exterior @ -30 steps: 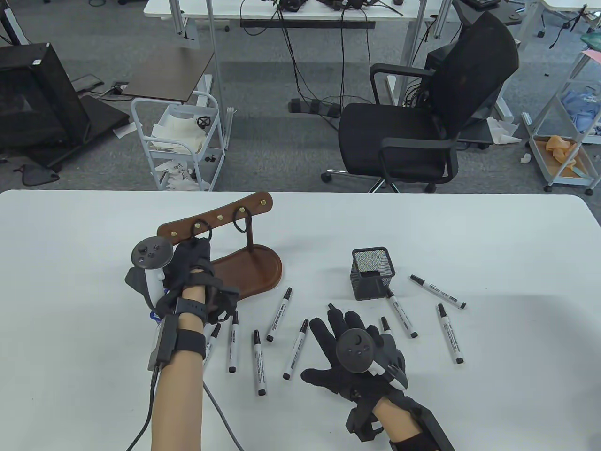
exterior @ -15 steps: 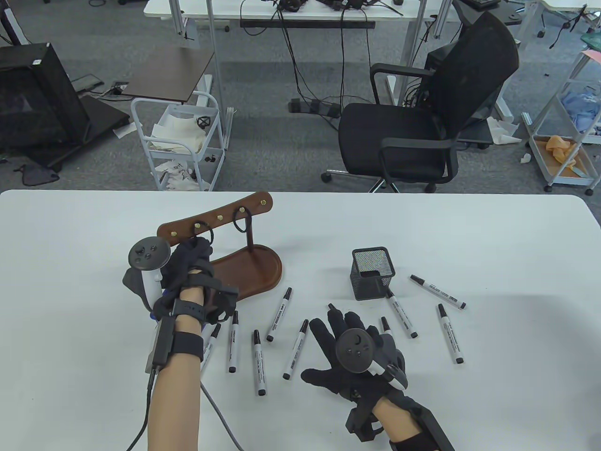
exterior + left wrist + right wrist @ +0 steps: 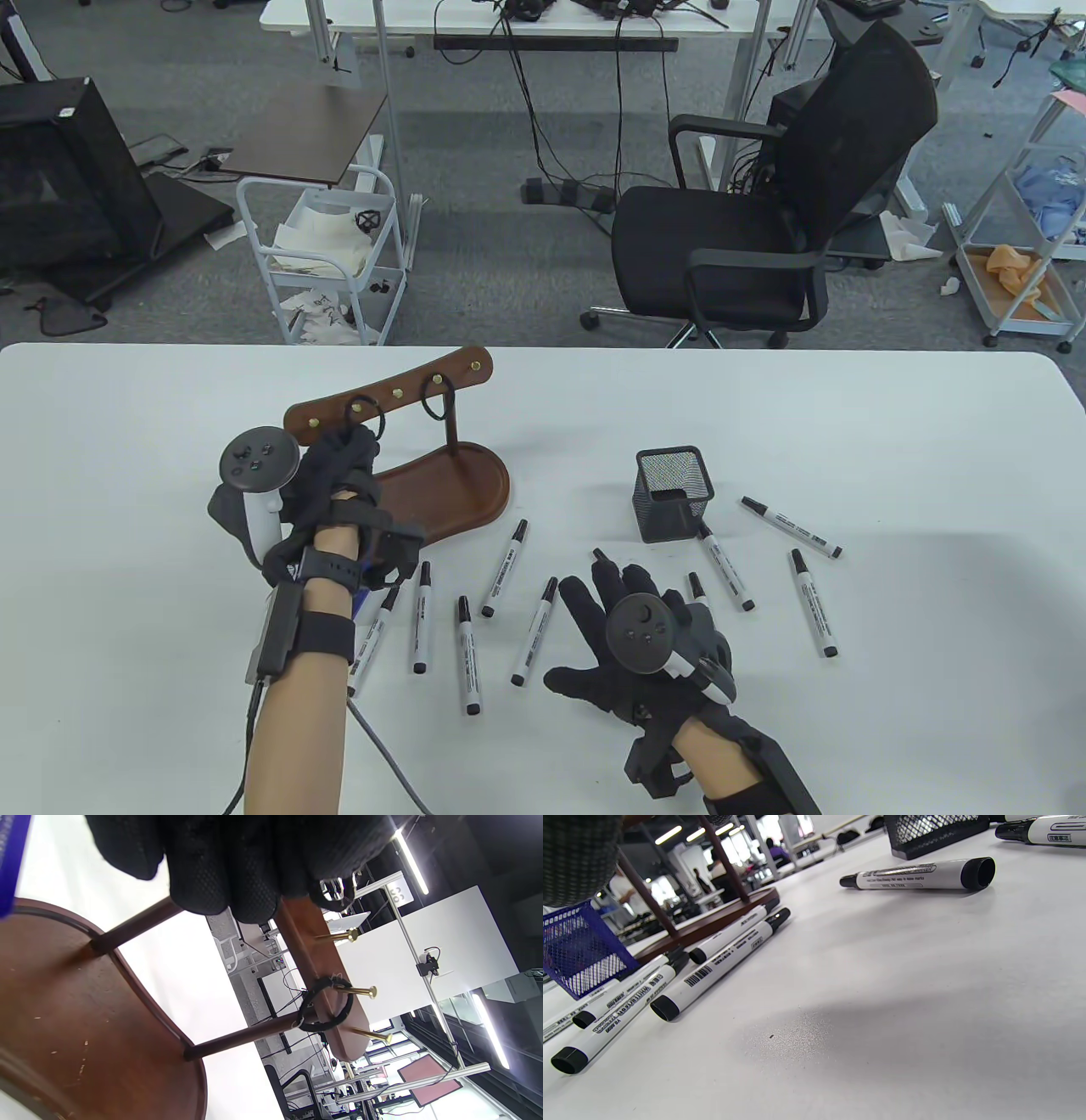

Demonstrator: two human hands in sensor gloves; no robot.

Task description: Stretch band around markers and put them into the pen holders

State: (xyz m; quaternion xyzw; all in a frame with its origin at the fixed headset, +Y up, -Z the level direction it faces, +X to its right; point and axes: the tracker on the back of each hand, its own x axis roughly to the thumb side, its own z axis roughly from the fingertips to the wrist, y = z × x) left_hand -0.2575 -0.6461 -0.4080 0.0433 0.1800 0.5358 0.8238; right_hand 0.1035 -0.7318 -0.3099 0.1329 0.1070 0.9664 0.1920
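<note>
hiding band grasp: left hand (image 3: pixel 335 475) fingers bunched at rack (image 3: pixel 399 392) (contact unclear)

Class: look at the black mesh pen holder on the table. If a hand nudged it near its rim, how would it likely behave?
The black mesh pen holder looks light: open wire mesh, apparently empty. Taller than wide, it would probably tip or skid on the smooth white table rather than resist.

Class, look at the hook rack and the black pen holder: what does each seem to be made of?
Hook rack: apparently dark-stained wood with a slight sheen and scuffs, and brass-coloured pegs. Black pen holder: looks like matte black wire mesh, probably metal; light shows through.
</note>
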